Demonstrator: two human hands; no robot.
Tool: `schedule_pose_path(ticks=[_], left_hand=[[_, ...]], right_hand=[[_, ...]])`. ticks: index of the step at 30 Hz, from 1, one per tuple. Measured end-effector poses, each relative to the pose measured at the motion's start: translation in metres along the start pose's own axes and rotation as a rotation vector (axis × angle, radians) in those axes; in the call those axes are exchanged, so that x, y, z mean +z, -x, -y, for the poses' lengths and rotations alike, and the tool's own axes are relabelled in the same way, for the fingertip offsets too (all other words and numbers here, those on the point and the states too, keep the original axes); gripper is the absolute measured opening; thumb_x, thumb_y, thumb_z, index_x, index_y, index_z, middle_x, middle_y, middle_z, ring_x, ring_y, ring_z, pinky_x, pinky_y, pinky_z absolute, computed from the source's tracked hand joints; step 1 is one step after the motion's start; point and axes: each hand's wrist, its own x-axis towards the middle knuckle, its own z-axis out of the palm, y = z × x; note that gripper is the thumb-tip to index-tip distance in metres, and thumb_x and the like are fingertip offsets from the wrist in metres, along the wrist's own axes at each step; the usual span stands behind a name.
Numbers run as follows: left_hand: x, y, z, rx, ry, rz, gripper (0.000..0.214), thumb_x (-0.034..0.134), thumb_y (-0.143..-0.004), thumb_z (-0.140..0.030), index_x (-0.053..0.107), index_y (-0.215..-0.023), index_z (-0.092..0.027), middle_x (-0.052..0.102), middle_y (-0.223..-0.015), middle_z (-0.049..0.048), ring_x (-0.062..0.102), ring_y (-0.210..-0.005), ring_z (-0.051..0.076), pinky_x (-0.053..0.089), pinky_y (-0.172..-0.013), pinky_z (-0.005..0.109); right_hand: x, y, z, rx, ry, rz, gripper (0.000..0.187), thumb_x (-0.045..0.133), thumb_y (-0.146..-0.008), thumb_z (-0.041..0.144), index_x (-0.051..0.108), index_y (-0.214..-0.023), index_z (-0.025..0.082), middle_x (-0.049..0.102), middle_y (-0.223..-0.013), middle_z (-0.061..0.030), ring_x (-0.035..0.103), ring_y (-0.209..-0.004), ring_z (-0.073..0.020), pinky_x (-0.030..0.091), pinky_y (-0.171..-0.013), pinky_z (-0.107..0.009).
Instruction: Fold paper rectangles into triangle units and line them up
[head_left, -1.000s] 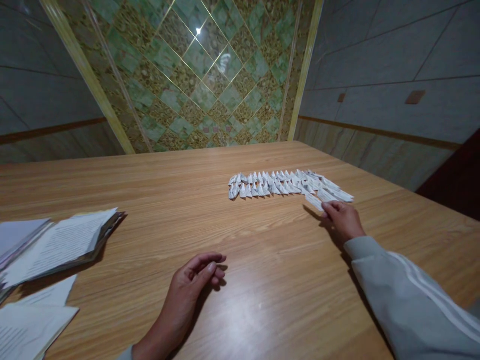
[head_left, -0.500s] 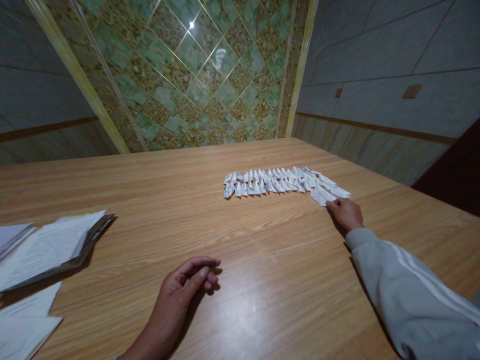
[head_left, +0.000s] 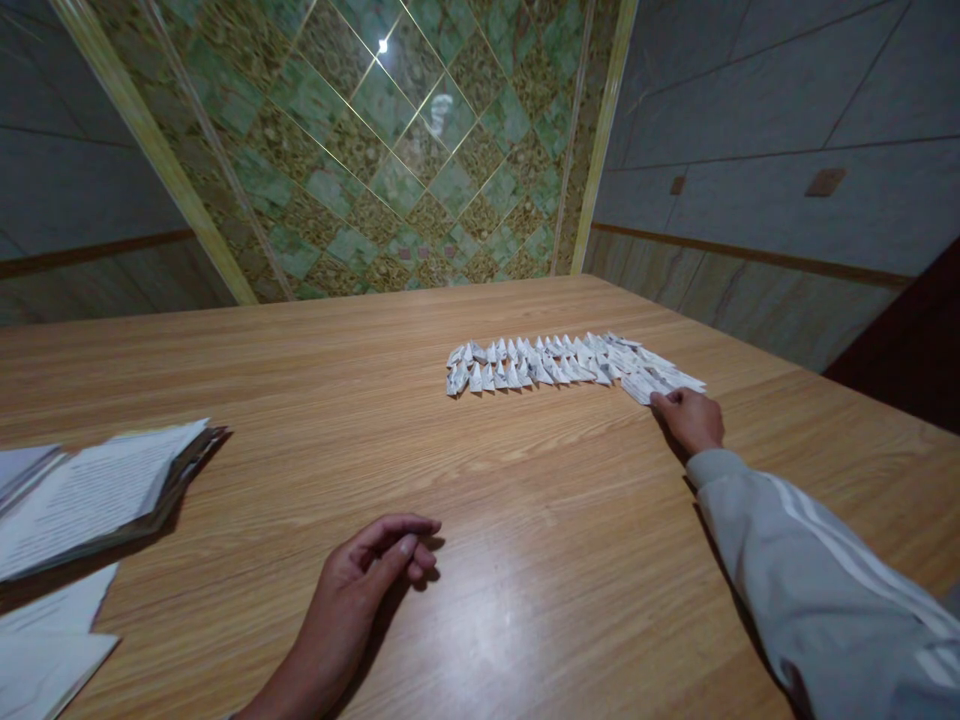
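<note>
My right hand [head_left: 688, 418], at the end of a grey sleeve, pinches the near edge of a flat folded paper [head_left: 640, 386] at the right end of two long rows. Those rows consist of small folded paper pieces [head_left: 517, 375] with pointed tips, made of printed paper and tucked close together. The paper in my fingers lies low against the neighbouring pieces; whether it is joined to them I cannot tell. My left hand [head_left: 379, 565] rests on the wooden table [head_left: 480, 470] nearer to me, its fingers loosely curved and apart, holding nothing.
A stack of printed sheets [head_left: 112, 490] lies at the left, over a dark folder or cover [head_left: 176, 490]. More loose white papers [head_left: 52, 670] sit below it at the left edge. A green and gold tiled wall [head_left: 420, 150] stands behind the table.
My right hand has shifted very slightly forward with the folded paper, which now lies a little closer in to the rows. My left hand stays put.
</note>
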Motion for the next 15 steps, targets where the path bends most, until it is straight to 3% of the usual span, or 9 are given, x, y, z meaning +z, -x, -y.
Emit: schedule_pose_path(ticks=[8, 15], left_hand=[[0.001, 0.0, 0.001, 0.017, 0.018, 0.026, 0.025, 0.073, -0.083, -0.035, 0.073, -0.097, -0.014, 0.07, -0.071, 0.0058, 0.063, -0.067, 0.016, 0.05, -0.066, 0.026], [0.01, 0.001, -0.006, 0.044, 0.011, 0.05, 0.02, 0.069, -0.085, -0.031, 0.073, -0.094, -0.013, 0.07, -0.071, 0.0059, 0.061, -0.064, 0.014, 0.048, -0.062, 0.023]], right_hand=[[-0.002, 0.004, -0.001, 0.002, -0.054, -0.067, 0.036, 0.058, -0.08, 0.048, 0.075, -0.082, 0.016, 0.074, -0.083, -0.016, 0.065, -0.077, -0.0288, 0.041, -0.062, -0.033], [-0.03, 0.026, 0.023, -0.094, -0.24, -0.079, 0.036, 0.054, -0.084, 0.047, 0.069, -0.077, 0.016, 0.07, -0.079, -0.0161, 0.062, -0.077, -0.0271, 0.037, -0.064, -0.034]])
